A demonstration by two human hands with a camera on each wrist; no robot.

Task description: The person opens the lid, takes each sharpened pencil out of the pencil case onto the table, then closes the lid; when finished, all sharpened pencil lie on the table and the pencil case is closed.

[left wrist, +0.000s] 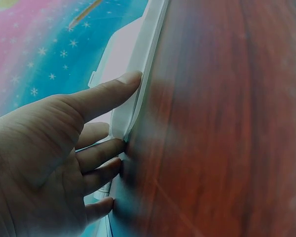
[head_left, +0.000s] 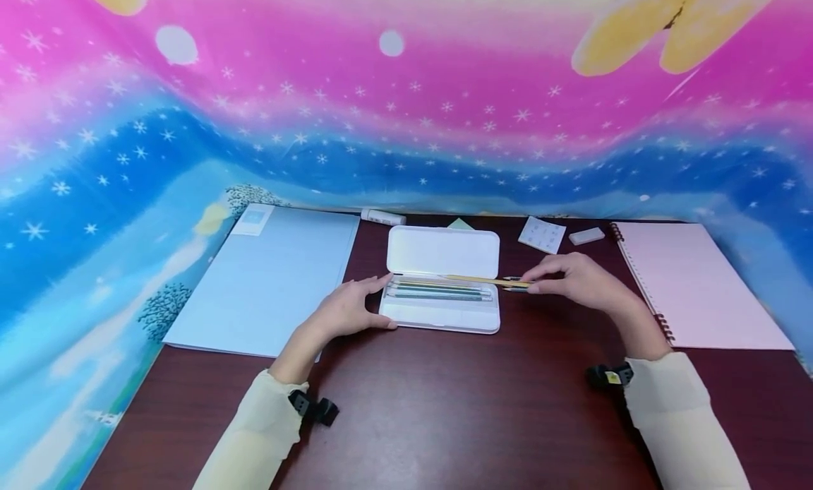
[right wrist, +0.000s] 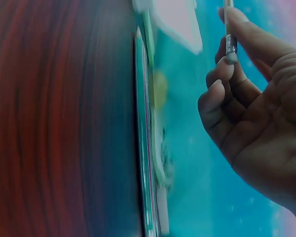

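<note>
A white pencil case (head_left: pixel 438 319) lies with its lid (head_left: pixel 442 251) folded back, and several pencils (head_left: pixel 438 291) rest in its rear part. My left hand (head_left: pixel 346 308) holds the case at its left end, the thumb at the front corner and the fingers around the back corner. In the left wrist view the thumb lies over the rim of the case (left wrist: pixel 138 94). My right hand (head_left: pixel 574 282) pinches a yellow pencil (head_left: pixel 479 280) near its eraser end, its other end over the case. A few dark green pencils (right wrist: pixel 144 133) lie on the table below this hand.
A light blue folder (head_left: pixel 279 278) lies at left and a pink spiral notebook (head_left: pixel 705 285) at right. Along the back are a white tube (head_left: pixel 382 216), a green paper piece (head_left: pixel 460 224), a printed white square (head_left: pixel 542 234) and a white eraser (head_left: pixel 586 236). A patterned cloth (head_left: pixel 406 123) hangs behind.
</note>
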